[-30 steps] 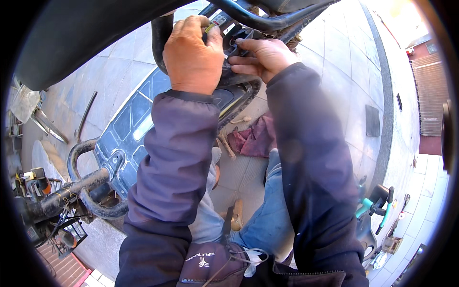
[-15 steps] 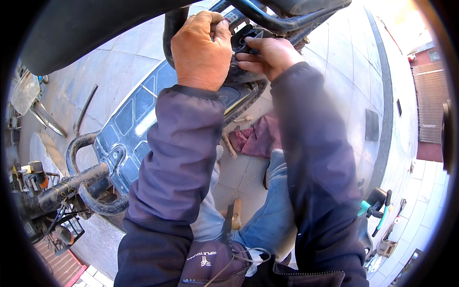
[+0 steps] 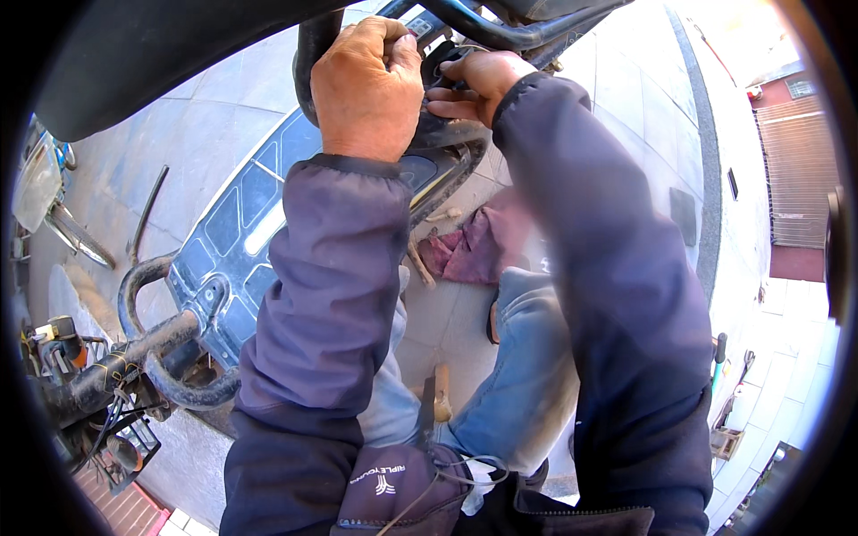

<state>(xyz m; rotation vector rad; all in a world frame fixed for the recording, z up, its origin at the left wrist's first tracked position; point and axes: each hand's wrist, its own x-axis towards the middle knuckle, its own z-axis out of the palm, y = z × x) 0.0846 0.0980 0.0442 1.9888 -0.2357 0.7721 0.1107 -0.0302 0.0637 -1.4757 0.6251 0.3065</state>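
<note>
My left hand (image 3: 368,89) is closed with curled fingers at the black tubular frame (image 3: 315,71) of a scooter-like vehicle, beside a small red-and-silver piece (image 3: 416,29); what it grips is hidden. Just right of it, my right hand (image 3: 475,85) has its fingertips bent against a dark recessed part (image 3: 438,60) under a curved bar (image 3: 483,31); I cannot make out what they hold. A blue ribbed footboard (image 3: 223,237) lies below left, joined to a dirty looped metal tube (image 3: 183,382).
A maroon cloth (image 3: 478,237) lies on the tiles near my knees, with light sticks (image 3: 422,266). A bicycle wheel (image 3: 85,237) and a dark rod (image 3: 150,213) are at left, more equipment (image 3: 58,339) at lower left. A wall with a shutter (image 3: 795,170) stands at right.
My left fingers have curled over the yellow item that showed a second ago. My right hand has shifted slightly upward, and its forearm now angles further out to the right.
</note>
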